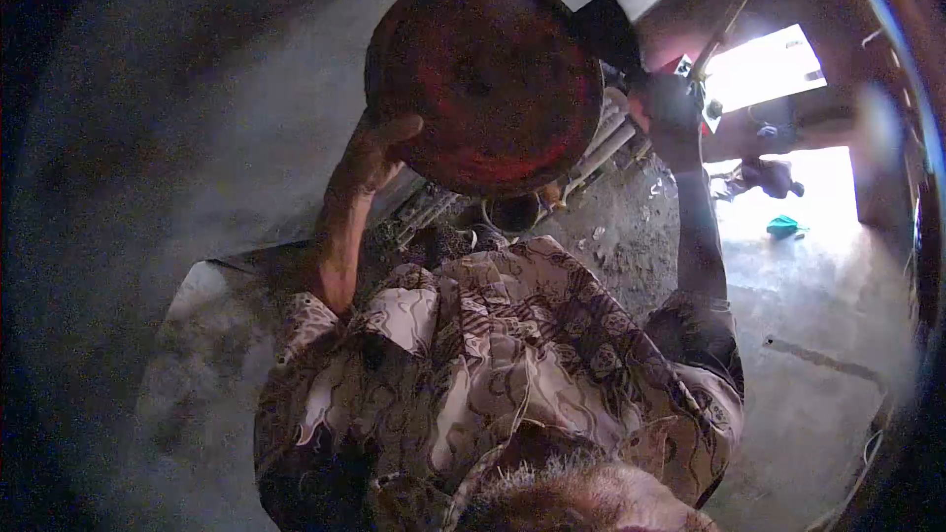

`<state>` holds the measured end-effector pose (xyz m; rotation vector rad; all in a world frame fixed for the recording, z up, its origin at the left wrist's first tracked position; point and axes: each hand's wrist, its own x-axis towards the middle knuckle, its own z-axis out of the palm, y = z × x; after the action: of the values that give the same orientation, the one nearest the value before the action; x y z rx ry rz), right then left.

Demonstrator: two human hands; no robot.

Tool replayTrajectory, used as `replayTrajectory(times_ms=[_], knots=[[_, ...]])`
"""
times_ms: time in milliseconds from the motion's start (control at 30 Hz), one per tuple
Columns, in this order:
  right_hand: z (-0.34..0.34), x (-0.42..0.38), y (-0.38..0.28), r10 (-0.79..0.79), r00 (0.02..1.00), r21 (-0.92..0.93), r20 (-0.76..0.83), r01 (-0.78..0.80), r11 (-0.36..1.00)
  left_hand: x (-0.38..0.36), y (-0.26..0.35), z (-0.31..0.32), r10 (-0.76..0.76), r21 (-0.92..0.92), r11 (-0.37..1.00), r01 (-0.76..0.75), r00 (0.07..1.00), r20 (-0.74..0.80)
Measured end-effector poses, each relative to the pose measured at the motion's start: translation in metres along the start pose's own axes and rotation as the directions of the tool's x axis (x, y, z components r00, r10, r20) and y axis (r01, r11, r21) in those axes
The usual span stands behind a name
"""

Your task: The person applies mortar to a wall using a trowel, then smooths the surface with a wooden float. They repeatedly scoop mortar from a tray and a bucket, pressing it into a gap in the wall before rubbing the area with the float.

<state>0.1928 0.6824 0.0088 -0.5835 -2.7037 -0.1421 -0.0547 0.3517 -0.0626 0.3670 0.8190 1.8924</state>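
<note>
Doorway (pixel 818 182) is glaring; left hand (pixel 379 153) is clasping the dish (pixel 483 79), which may tip if right hand (pixel 668 116), grip unclear, slips.

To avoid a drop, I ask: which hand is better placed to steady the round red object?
Left hand, probably: its thumb lies over the edge of the round red object, while the right hand is at the dark flat piece.

A grey wall (pixel 227 69) fills ten o'clock, darkening leftward. White light glares through an upper opening (pixel 774 77) at two and a lower opening (pixel 830 182) at three, brightening the floor (pixel 808 310) toward four.
</note>
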Motion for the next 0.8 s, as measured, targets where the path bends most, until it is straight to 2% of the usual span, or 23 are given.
replayTrajectory(times_ms=[67, 100, 133, 167, 200, 233, 267, 300, 333, 400, 433, 467, 533, 567, 667, 733, 800], knots=[[0.013, -0.012, 0.010, -0.020, 0.999, 0.147, -0.046, 0.026, 0.989, 0.000, 0.000, -0.002, -0.009, -0.013, 1.000, 0.010, 0.998, 0.057], [0.017, -0.014, 0.014, 0.060, 0.994, 0.045, 0.088, -0.065, 0.997, 0.000, -0.001, -0.003, -0.039, 0.053, 0.998, 0.036, 0.998, 0.050], [0.014, -0.008, 0.013, 0.079, 0.993, 0.044, 0.085, -0.083, 0.996, 0.000, -0.002, -0.003, -0.067, 0.118, 0.991, 0.062, 0.997, 0.040], [0.009, 0.002, 0.014, 0.110, 0.991, 0.220, 0.081, -0.125, 0.967, 0.001, -0.003, -0.002, -0.079, 0.126, 0.989, 0.072, 0.996, 0.048], [0.000, 0.015, 0.011, 0.138, 0.987, 0.389, 0.081, -0.159, 0.907, 0.003, -0.004, -0.001, -0.140, 0.132, 0.984, 0.124, 0.983, 0.117], [-0.010, 0.027, 0.005, 0.147, 0.986, 0.390, 0.081, -0.167, 0.906, 0.004, -0.004, 0.001, -0.197, 0.139, 0.975, 0.173, 0.963, 0.184], [-0.020, 0.041, -0.002, -0.112, 0.985, 0.296, -0.133, 0.148, 0.944, 0.003, -0.004, 0.007, -0.205, 0.140, 0.973, 0.181, 0.961, 0.183], [-0.025, 0.051, -0.004, -0.380, 0.873, 0.140, -0.307, 0.436, 0.889, 0.001, -0.004, 0.014, -0.217, 0.186, 0.965, 0.182, 0.958, 0.189], [-0.026, 0.059, 0.000, -0.379, 0.875, 0.144, -0.303, 0.435, 0.889, -0.001, -0.004, 0.018, -0.226, 0.230, 0.956, 0.180, 0.955, 0.193], [-0.020, 0.079, 0.008, -0.190, 0.981, 0.303, -0.035, 0.192, 0.933, 0.004, -0.003, 0.013, -0.267, 0.269, 0.940, 0.210, 0.944, 0.195], [-0.017, 0.094, 0.008, -0.630, 0.763, -0.232, -0.145, 0.592, 0.772, 0.004, -0.002, 0.012, -0.305, 0.312, 0.921, 0.234, 0.931, 0.202], [-0.011, 0.098, 0.005, -0.631, 0.762, -0.224, -0.143, 0.596, 0.771, 0.003, -0.002, 0.012, -0.306, 0.309, 0.921, 0.238, 0.932, 0.194], [-0.024, 0.109, -0.034, -0.518, 0.844, 0.068, -0.141, 0.530, 0.845, 0.003, 0.003, 0.022, -0.204, 0.164, 0.974, 0.155, 0.915, 0.348], [-0.025, 0.114, -0.050, -0.470, 0.871, 0.155, -0.147, 0.489, 0.858, 0.003, 0.004, 0.022, -0.202, 0.161, 0.975, 0.154, 0.917, 0.344], [-0.029, 0.118, -0.077, -0.454, 0.875, 0.212, -0.169, 0.483, 0.850, 0.003, 0.009, 0.029, -0.217, 0.143, 0.972, 0.186, 0.942, 0.256], [-0.033, 0.117, -0.081, -0.462, 0.864, 0.230, -0.197, 0.499, 0.835, 0.001, 0.017, 0.035, -0.247, 0.020, 0.969, 0.247, 0.967, 0.062], [-0.045, 0.110, -0.070, -0.470, 0.850, 0.270, -0.236, 0.522, 0.809, 0.000, 0.018, 0.022, -0.213, 0.017, 0.977, 0.212, 0.973, 0.091]])
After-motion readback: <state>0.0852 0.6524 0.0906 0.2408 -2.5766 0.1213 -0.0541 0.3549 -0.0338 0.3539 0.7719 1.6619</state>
